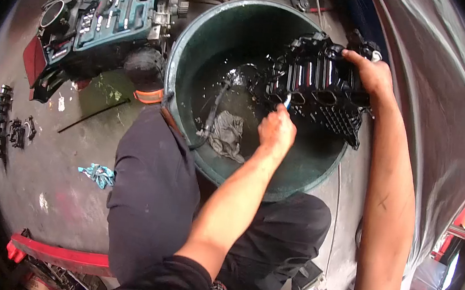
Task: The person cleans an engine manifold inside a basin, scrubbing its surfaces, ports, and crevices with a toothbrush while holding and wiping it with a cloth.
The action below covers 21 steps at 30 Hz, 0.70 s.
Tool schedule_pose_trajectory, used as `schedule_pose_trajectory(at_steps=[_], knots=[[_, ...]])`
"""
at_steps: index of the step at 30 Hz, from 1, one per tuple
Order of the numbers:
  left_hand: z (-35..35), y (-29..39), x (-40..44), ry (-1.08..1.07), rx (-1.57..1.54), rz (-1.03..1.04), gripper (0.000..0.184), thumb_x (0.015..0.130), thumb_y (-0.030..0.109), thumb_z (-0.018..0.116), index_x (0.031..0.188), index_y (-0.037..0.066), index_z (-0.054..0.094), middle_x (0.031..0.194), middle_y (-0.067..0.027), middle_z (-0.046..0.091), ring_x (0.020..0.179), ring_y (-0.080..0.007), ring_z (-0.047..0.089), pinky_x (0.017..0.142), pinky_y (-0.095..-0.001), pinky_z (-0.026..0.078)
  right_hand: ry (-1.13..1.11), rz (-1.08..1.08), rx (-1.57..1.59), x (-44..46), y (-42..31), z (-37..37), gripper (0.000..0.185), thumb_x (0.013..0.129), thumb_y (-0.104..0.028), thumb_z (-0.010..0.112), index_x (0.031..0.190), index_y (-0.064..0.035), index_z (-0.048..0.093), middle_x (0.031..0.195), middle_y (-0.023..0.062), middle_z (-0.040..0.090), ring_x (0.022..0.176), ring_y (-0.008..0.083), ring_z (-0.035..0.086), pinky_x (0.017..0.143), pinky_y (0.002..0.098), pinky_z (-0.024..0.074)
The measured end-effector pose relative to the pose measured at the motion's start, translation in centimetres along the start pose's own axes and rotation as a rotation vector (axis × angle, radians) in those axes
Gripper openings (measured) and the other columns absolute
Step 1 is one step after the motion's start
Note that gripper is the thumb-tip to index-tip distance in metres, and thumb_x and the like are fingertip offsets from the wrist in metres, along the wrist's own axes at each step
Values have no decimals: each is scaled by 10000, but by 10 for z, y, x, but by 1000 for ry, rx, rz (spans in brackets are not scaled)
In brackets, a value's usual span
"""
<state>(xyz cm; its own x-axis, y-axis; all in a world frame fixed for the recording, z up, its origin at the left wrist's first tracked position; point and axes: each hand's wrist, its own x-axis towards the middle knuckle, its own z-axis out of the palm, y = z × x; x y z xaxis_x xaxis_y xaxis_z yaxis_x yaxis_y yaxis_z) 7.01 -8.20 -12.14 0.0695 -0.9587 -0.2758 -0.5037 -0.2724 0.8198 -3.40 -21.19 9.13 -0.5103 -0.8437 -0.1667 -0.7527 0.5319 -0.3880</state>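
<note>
A ribbed black engine part (307, 79) is held over the right side of a large green tub (213, 168). At its right end, my right hand (373, 77) grips it, thumb on top. My left hand (277, 130) is closed around a small light-coloured tool (288, 100), whose tip touches the part's lower edge; the tool's type is too small to tell. Dark liquid, a grey rag (227, 135) and a black hose (218, 105) are inside the tub, left of my left hand.
An open teal socket case (122, 34) stands left of the tub. On the floor at far left are a crankshaft-like part (0, 126) and a blue cloth (98, 175). Grey sheeting (446, 111) hangs at right. A red metal bar (62, 255) lies lower left.
</note>
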Motion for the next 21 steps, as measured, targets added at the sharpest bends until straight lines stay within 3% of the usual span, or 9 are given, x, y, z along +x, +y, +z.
schedule_pose_trajectory(at_steps=[4, 13, 17, 21], knots=[[-7, -2, -33, -43, -102, -69, 213, 1001, 196, 501, 1064, 4, 568, 840, -282, 694, 828, -483, 692, 733, -598, 532, 65, -73, -64, 11, 7, 4, 758, 663, -538, 841, 1052, 102, 722, 1060, 220, 734, 974, 291, 723, 878, 384, 532], [-6, -2, -40, -34, -301, -89, 191, 978, 175, 538, 1003, -2, 606, 877, -309, 677, 870, -505, 664, 755, -569, 524, 32, -28, -45, 5, 1, 2, 721, 679, -531, 831, 1045, 82, 733, 1053, 205, 737, 986, 283, 720, 887, 379, 525], [17, -28, -85, -206, -205, -252, 237, 949, 225, 583, 1027, 10, 641, 965, -266, 695, 962, -488, 655, 823, -561, 519, 27, -67, -24, 6, 1, 1, 700, 673, -507, 839, 1040, 79, 734, 1048, 203, 738, 989, 284, 720, 890, 378, 524], [9, -23, -76, -92, -222, -299, 222, 966, 228, 574, 1044, 33, 646, 925, -276, 695, 911, -482, 665, 792, -570, 509, 47, -6, -85, 8, 5, 2, 739, 667, -542, 831, 1061, 75, 731, 1068, 207, 735, 1010, 293, 718, 907, 379, 521]])
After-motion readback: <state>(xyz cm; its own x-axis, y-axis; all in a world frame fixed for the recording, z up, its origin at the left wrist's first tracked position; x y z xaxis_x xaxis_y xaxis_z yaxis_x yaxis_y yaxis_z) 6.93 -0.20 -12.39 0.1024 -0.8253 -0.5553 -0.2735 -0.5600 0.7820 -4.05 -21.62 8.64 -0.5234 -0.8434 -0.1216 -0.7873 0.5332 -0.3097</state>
